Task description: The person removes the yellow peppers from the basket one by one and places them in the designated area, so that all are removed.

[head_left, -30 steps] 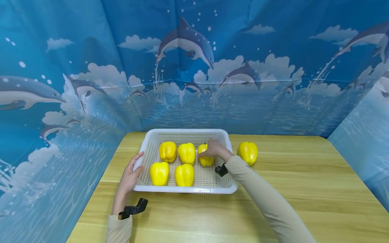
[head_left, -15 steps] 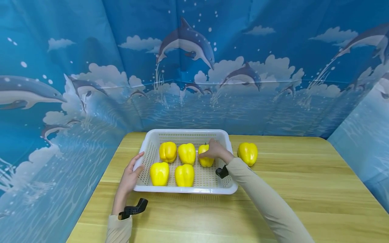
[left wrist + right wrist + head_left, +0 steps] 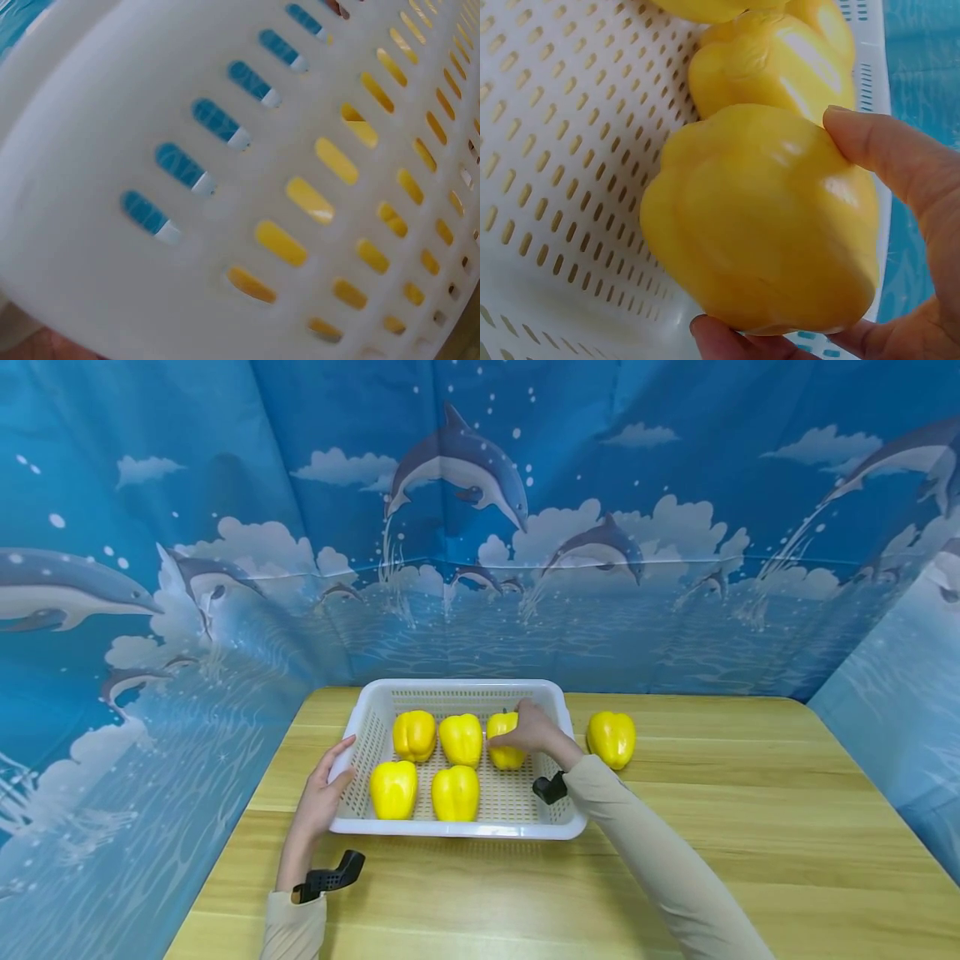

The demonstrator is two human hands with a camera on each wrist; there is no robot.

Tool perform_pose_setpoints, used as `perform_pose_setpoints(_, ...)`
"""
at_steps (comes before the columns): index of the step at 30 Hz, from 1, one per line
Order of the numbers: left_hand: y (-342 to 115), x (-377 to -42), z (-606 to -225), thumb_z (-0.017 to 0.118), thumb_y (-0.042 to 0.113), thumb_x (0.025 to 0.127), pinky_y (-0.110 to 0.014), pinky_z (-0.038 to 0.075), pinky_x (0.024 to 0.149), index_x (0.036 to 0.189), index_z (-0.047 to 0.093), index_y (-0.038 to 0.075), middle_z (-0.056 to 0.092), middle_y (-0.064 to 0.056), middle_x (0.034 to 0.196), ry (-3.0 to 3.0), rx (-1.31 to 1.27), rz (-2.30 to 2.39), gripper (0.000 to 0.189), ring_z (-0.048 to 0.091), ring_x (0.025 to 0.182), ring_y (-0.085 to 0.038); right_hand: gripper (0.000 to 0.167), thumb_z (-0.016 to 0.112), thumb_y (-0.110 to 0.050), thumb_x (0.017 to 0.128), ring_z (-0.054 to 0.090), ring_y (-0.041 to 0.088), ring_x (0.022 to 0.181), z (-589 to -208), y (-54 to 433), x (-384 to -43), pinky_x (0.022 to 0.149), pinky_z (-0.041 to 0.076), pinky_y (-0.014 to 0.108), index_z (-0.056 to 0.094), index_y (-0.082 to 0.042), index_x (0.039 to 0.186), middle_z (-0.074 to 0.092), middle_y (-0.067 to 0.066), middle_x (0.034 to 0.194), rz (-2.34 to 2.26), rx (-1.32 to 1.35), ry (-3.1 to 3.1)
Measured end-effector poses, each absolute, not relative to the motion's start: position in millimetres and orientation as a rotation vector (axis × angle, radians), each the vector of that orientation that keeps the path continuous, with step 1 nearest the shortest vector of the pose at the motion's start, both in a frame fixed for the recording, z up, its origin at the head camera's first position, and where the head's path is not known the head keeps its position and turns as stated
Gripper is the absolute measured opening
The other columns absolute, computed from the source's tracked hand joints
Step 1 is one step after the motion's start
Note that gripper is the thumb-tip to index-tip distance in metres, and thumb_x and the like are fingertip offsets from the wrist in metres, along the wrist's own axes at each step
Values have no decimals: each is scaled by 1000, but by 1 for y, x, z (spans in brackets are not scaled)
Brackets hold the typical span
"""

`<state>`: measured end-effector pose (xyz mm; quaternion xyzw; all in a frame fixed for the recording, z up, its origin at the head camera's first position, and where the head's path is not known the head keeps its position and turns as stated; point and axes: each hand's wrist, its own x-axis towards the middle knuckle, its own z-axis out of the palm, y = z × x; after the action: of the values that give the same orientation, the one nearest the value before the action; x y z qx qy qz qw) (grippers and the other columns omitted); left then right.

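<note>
Dolphin backdrop (image 3: 480,627): smooth blue cloth, creased and shining, is filling the upper half of the head view
Table (image 3: 772,827): yellowish wood-grain boards are stretching across the bottom of the frame; the front is catching a soft glare
Basket (image 3: 457,829): white, slotted, rigid-looking plastic with a rounded rim is sitting just below centre
Left hand (image 3: 321,797): visible thumb and forefinger are lying spread and straight against the basket's left rim, seemingly steadying it; the other fingers are hiding from view
Right hand (image 3: 536,728): thumb and fingers are pinching opposite sides of the held pepper (image 3: 757,225), parted only to its breadth
Held pepper: glossy, lobed and yellow, it is occupying the basket's back right, right of frame centre; whether its base is bearing on the floor cannot be told
Good handling: lobed, slick skin is probably calling for light, even pressure on both flanks; lowering fully before letting go, and minding the close neighbour, would likely be preventing a roll
Basket peppers: back-left pepper (image 3: 414,735), tinged orange, and back-middle pepper (image 3: 461,739) are standing behind front-left pepper (image 3: 393,790) and front-right pepper (image 3: 455,793)
Outside pepper (image 3: 611,739): blocky and shiny, it is resting on the table, right of the basket
</note>
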<state>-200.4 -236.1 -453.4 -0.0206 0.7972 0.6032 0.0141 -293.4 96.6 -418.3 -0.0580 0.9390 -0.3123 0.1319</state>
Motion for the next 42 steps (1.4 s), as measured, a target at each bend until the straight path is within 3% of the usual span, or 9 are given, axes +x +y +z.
perform_pose_setpoints(9,-236,-200,-454,41,12,100,-61,36,94,148,32,26,23,-13,152,2476,-76,1872,51,36,127,-40,85,78,-43,74,52,30,99,-411,97,-285,81,48,40,35,3,131,47,20,119,-1030,-149,2750)
perform_pose_setpoints(30,-235,-200,-449,40,12,102,-60,29,100,149,30,22,20,-14,154,2428,-77,1912,49,31,132,-39,81,76,-47,74,51,29,97,-397,101,-260,76,49,41,39,-8,133,40,17,124,-1371,-179,2877)
perform_pose_setpoints(42,-234,-199,-451,41,13,102,-61,31,99,149,31,24,21,-13,153,2452,-56,1911,49,32,131,-39,78,75,-52,73,47,27,90,-384,108,-246,65,47,38,43,-12,131,41,13,116,-1523,-255,2943)
